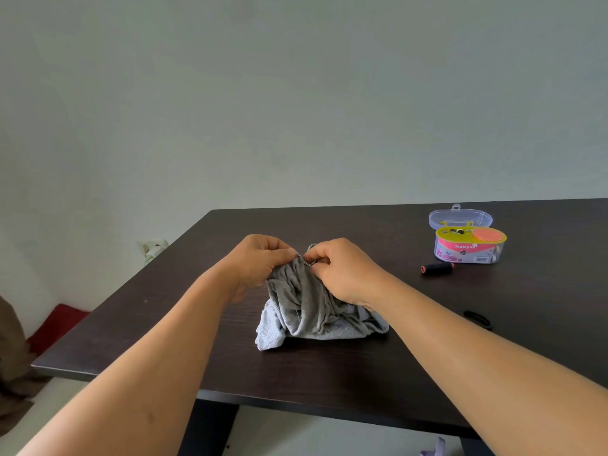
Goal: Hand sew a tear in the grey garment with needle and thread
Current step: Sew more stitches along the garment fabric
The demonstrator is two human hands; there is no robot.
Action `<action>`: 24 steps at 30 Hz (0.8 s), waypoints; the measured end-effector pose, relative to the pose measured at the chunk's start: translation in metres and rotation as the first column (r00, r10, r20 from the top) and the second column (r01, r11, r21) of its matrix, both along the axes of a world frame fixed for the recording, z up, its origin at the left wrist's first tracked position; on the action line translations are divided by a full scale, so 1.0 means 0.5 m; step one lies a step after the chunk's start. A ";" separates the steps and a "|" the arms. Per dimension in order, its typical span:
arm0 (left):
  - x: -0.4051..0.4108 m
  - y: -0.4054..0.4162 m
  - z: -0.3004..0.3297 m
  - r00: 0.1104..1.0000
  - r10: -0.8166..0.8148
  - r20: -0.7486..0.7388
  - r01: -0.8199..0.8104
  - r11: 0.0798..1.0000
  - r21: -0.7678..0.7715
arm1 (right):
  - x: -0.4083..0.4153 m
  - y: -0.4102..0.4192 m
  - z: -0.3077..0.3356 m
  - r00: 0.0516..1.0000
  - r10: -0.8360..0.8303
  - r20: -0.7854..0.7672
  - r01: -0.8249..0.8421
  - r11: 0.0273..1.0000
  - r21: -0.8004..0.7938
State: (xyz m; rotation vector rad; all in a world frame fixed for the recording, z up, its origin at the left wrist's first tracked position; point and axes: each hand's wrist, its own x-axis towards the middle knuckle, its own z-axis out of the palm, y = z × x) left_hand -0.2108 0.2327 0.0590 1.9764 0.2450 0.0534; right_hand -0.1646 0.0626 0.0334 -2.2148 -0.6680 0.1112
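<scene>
Both hands hold the grey garment (pixel 309 304) bunched above the counter (pixel 362 373); the needle (pixel 306 261) slants between grips, left hand (pixel 260 261) at 9 o'clock, right hand (pixel 342 268) at 3, apparently pinching it.

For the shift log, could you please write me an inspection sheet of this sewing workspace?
Surface: dark wooden table, garment resting on it.
Job's things: grey garment bunched up; needle barely visible between the hands; black thread spool lying on its side.
Clutter: sewing kit box, its clear lid behind; black object, unclear.
Grippers: left hand and right hand pinch the garment's top fold.
Cables: plug in wall socket.
Surroundings: pale wall.
</scene>
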 end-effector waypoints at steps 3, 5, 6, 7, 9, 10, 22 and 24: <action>-0.004 -0.004 0.001 1.000 0.001 0.018 -0.001 1.000 0.011 | -0.005 -0.001 0.005 0.999 -0.040 0.004 0.041 0.999 -0.012; -0.007 -0.005 0.002 0.999 -0.001 0.039 0.000 0.999 0.032 | -0.007 -0.005 0.011 0.998 -0.068 0.013 0.068 0.998 0.011; -0.008 -0.004 0.002 0.999 -0.005 0.047 0.003 0.999 0.040 | -0.008 -0.008 0.014 0.997 -0.076 0.014 0.076 0.997 0.029; -0.009 -0.003 0.002 0.998 -0.011 0.055 0.008 0.999 0.046 | -0.008 -0.011 0.016 0.997 -0.082 0.015 0.081 0.996 0.046; -0.010 0.001 0.000 0.997 -0.019 0.077 0.014 0.997 0.076 | -0.009 -0.013 0.017 0.996 -0.091 0.015 0.090 0.994 0.060; -0.009 0.002 -0.001 0.996 -0.021 0.090 0.013 0.996 0.093 | -0.010 -0.012 0.016 0.995 -0.099 0.012 0.098 0.993 0.066; -0.006 -0.014 0.001 0.984 -0.066 0.163 0.040 0.987 0.156 | -0.025 0.009 0.011 0.980 -0.197 0.006 0.193 0.964 0.181; -0.004 -0.014 -0.001 0.979 -0.034 0.203 -0.004 0.983 0.186 | -0.026 0.012 0.011 0.979 -0.205 -0.010 0.203 0.959 0.196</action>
